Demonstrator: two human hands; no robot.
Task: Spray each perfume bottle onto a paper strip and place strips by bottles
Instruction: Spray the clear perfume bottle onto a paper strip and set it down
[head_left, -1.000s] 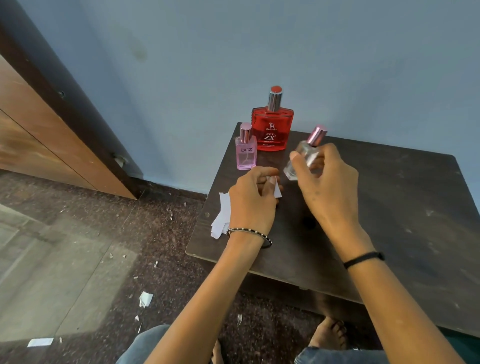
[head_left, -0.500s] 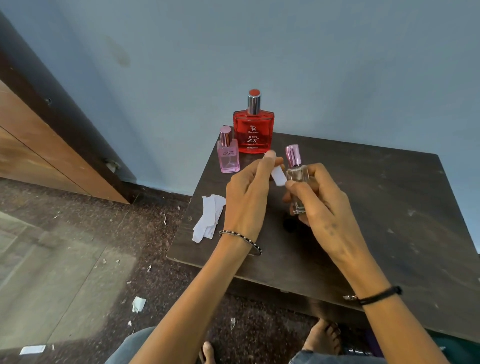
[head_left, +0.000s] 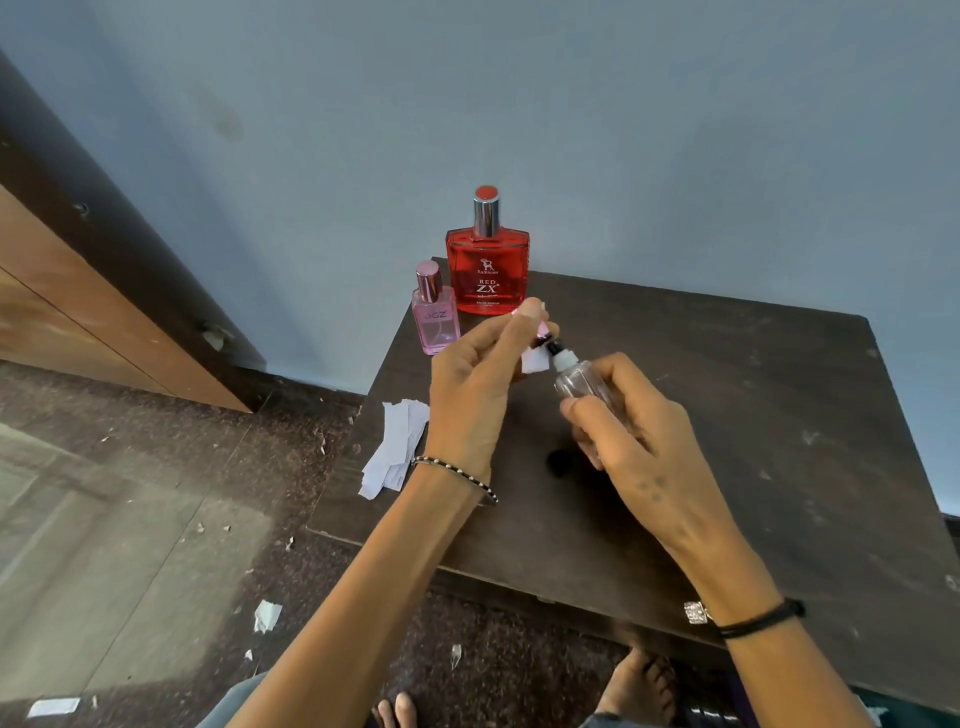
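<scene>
My right hand (head_left: 631, 441) grips a small clear perfume bottle (head_left: 579, 376) tilted to the left, its black nozzle bare. My left hand (head_left: 475, 395) pinches the bottle's pink cap (head_left: 540, 335) between fingertips and also holds a small white paper strip (head_left: 535, 359) just beside the nozzle. A large red perfume bottle (head_left: 487, 270) and a small pink perfume bottle (head_left: 435, 317) stand upright at the table's far left corner. A pile of white paper strips (head_left: 395, 447) lies at the left edge of the table.
The dark wooden table (head_left: 779, 441) stands against a blue wall. A wooden door (head_left: 78, 312) is at the left. Paper scraps (head_left: 267, 616) litter the speckled floor. My bare feet (head_left: 639, 686) show under the table's near edge.
The pink cap has come off the clear bottle into my left hand. The bottle has tipped from upright toward the left, and the strip sits closer to the nozzle.
</scene>
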